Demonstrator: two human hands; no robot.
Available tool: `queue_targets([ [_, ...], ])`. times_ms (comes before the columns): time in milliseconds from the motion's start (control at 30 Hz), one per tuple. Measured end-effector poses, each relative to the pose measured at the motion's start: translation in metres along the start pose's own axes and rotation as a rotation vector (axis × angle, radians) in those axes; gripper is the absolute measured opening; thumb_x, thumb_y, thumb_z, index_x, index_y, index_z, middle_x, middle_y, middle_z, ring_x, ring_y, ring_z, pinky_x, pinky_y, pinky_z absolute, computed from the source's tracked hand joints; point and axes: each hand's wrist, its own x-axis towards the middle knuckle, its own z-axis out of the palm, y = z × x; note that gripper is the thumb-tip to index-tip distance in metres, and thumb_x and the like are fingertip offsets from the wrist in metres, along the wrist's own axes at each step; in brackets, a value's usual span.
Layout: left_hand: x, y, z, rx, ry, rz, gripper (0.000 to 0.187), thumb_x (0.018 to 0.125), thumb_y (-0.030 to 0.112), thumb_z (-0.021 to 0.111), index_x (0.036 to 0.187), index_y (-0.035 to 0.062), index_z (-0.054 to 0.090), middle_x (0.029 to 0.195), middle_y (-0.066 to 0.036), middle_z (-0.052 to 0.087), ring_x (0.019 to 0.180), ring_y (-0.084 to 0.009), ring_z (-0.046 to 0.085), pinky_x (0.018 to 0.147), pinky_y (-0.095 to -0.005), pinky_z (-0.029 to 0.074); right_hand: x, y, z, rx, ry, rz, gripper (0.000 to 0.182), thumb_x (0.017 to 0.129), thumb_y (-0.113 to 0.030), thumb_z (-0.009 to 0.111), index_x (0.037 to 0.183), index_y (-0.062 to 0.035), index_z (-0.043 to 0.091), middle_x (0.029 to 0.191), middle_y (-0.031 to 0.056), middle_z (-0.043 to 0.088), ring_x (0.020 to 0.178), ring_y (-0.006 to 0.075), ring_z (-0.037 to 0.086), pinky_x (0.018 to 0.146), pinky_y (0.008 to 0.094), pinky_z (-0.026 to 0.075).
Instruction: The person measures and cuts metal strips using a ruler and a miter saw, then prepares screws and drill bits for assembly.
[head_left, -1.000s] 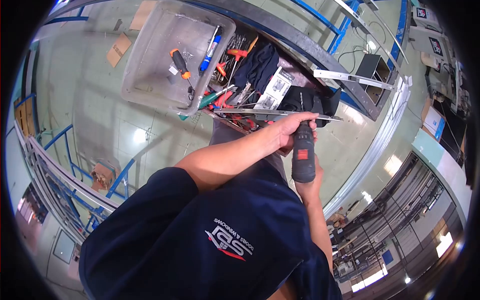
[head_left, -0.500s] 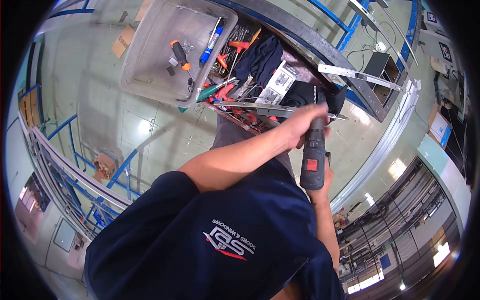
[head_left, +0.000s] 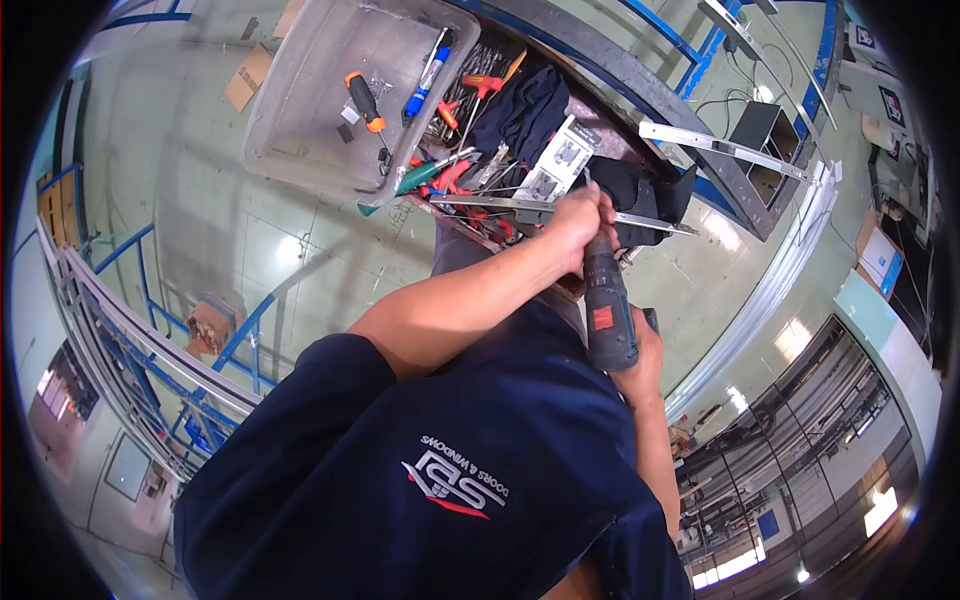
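Note:
My right hand (head_left: 642, 365) grips the handle of a black cordless drill (head_left: 608, 310) with a red patch, its nose pointing away from me. The handle is mostly hidden. At the drill's front end my left hand (head_left: 582, 222) is closed, fingers pinched around the drill bit (head_left: 588, 178) just ahead of the chuck; only a little of the bit shows. Beneath the left hand a thin metal strip (head_left: 655, 222) lies across the edge of a toolbox (head_left: 470, 232). Black cloth (head_left: 640, 190) and a white printed box (head_left: 562, 160) lie just beyond.
Left of the toolbox is a clear plastic bin (head_left: 290, 150) holding an orange-and-black screwdriver (head_left: 365, 102) and a blue marker (head_left: 428, 82). Red-handled tools (head_left: 482, 84) and dark cloth (head_left: 530, 110) fill the toolbox. A steel frame (head_left: 720, 190) runs behind, with metal profiles (head_left: 770, 270) at right.
The drill has shifted left and tilted slightly left. My left hand has moved left with it, its fingers now closed near the bit, where they were blurred around the chuck before.

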Motion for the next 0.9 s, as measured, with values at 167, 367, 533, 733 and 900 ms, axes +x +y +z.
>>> queue_targets([
  [167, 0.03, 0.111, -0.069, 1.07, 0.497, 1.191, 0.027, 0.107, 0.021, 0.046, 0.106, 0.0029, 0.066, 0.097, -0.024, 0.068, 0.095, -0.0413, 0.068, 0.086, -0.0502, 0.051, -0.023, 0.019, -0.005, 0.109, -0.048, 0.126, 0.039, 0.081, -0.015, 0.078, 0.117, -0.0049, 0.066, 0.097, 0.0214, 0.074, 0.09, 0.0415, 0.072, 0.08, 0.0445, 0.056],
  [367, 0.024, 0.163, -0.079, 1.546, 0.695, 0.776, 0.075, 0.099, 0.031, 0.063, 0.152, -0.0112, 0.03, 0.156, -0.036, 0.035, 0.141, -0.0513, 0.042, 0.117, -0.0497, 0.038, -0.049, 0.051, 0.0, 0.205, 0.028, 0.27, 0.031, 0.082, -0.01, 0.077, 0.11, -0.004, 0.066, 0.095, 0.0213, 0.073, 0.085, 0.042, 0.072, 0.078, 0.0445, 0.056],
  [533, 0.002, 0.146, -0.05, 2.132, 0.756, 0.994, 0.066, 0.087, 0.042, 0.077, 0.137, 0.0036, 0.057, 0.148, -0.02, 0.045, 0.14, -0.0365, 0.04, 0.111, -0.0571, 0.035, -0.071, 0.064, -0.002, 0.163, 0.055, 0.303, 0.029, 0.083, -0.01, 0.076, 0.109, -0.0055, 0.067, 0.092, 0.0214, 0.073, 0.085, 0.0417, 0.073, 0.077, 0.0431, 0.056],
  [733, 0.024, 0.182, -0.048, 2.454, 0.767, 0.885, 0.044, 0.09, 0.043, 0.072, 0.111, 0.0046, 0.077, 0.137, -0.014, 0.055, 0.133, -0.0323, 0.045, 0.109, -0.0591, 0.03, -0.088, 0.076, 0.006, 0.308, 0.065, 0.382, 0.025, 0.084, -0.01, 0.076, 0.106, -0.0041, 0.067, 0.088, 0.0193, 0.073, 0.081, 0.0338, 0.074, 0.077, 0.0394, 0.055],
  [900, 0.032, 0.174, -0.058, 2.464, 0.676, 1.043, 0.033, 0.092, 0.035, 0.069, 0.102, 0.0056, 0.08, 0.123, -0.009, 0.061, 0.127, -0.0297, 0.049, 0.109, -0.0572, 0.03, -0.095, 0.089, 0.013, 0.333, 0.119, 0.38, 0.024, 0.084, -0.008, 0.076, 0.106, -0.0032, 0.066, 0.086, 0.0168, 0.073, 0.077, 0.0283, 0.073, 0.077, 0.0376, 0.055],
])
